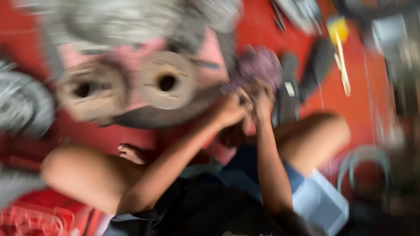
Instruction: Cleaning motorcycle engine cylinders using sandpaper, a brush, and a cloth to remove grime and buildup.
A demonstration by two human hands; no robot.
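Sitting on red floor point(262, 26), knees spread toward 8 and 4 o'clock, head view heavily motion-blurred throughout. Holding both hands together just right of frame centre: left hand point(231, 109) and right hand point(264, 101) touching each other, fingers curling inward around something small between them; object itself too blurred to identify, so state of either grip not determinable beyond fingers bending. Lying immediately at 12 o'clock of the hands, a purplish rounded thing point(258, 65), apparently touching or just beyond the fingertips; contact not resolvable. Resting at 9 to 10 o'clock of the hands, two tan discs with dark centre holes, nearer disc point(166, 81) and farther disc point(89, 89), sitting side by side on a pink surface point(131, 57). Curving beneath the discs, a dark grey rim-like arc point(162, 116). Standing at 2 o'clock of the hands, dark elongated parts point(288, 87), near but apart from the right hand. Lying farther out at 1 o'clock, a yellow-handled tool point(339, 43) on the floor. Sitting at 5 o'clock beside the right knee, a pale blue-white box point(321, 203). Showing at 7 o'clock corner, a red crate point(30, 220). Appearing at 9 o'clock edge, a grey ribbed wheel-like shape point(22, 105).
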